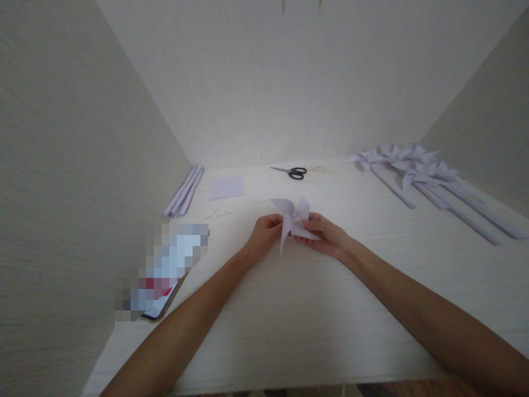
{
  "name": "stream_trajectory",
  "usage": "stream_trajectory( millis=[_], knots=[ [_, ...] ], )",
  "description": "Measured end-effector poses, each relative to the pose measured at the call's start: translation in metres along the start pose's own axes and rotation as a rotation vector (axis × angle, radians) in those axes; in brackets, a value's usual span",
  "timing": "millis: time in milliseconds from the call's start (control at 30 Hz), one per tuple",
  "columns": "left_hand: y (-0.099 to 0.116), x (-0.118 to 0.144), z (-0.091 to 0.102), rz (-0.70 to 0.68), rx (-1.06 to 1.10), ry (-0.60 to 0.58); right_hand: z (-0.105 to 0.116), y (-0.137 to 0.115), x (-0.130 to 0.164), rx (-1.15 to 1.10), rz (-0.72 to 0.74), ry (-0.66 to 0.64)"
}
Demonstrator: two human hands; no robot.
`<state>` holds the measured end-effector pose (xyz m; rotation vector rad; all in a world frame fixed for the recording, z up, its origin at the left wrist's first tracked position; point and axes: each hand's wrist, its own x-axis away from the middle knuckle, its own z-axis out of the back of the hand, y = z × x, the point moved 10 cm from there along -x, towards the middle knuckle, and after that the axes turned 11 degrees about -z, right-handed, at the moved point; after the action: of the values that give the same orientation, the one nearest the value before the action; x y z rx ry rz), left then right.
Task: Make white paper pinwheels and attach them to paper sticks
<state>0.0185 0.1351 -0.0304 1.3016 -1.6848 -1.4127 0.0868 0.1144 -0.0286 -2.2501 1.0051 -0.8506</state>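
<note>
Between my two hands, a little above the white table (264, 309), is a white paper pinwheel (289, 218) with pointed, folded blades. My left hand (266, 231) grips it from the left, its fingers partly hidden behind the paper. From the other side my right hand (324, 234) pinches it near the middle, the thumb on the front and the other fingers behind. No stick shows on this pinwheel.
Scissors (295, 172) with black handles lie at the back. Left stand a square paper sheet (227, 187), rolled paper sticks (184, 192) and a phone (165, 300), partly blurred. Several pinwheels on sticks (430, 173) lie at the right. Walls enclose three sides.
</note>
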Motion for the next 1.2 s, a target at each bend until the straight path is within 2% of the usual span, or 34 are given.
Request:
stream_trajectory(
  millis=[300, 500, 900, 1100, 1200],
  knots=[
    [0.004, 0.003, -0.014, 0.054, 0.183, -0.037, -0.007, 0.001, 0.002, -0.037, -0.034, -0.123],
    [0.005, 0.006, -0.022, 0.086, 0.195, -0.109, -0.017, 0.000, 0.006, 0.004, -0.009, -0.216],
    [0.005, 0.008, -0.027, 0.099, 0.236, -0.120, -0.008, 0.002, 0.002, -0.028, -0.015, -0.144],
    [0.003, 0.010, -0.028, 0.125, 0.248, -0.141, 0.001, 0.008, 0.004, -0.080, -0.090, -0.076],
    [0.002, 0.011, -0.029, 0.142, 0.244, -0.146, -0.002, 0.008, 0.004, -0.072, -0.103, -0.094]
  ],
)
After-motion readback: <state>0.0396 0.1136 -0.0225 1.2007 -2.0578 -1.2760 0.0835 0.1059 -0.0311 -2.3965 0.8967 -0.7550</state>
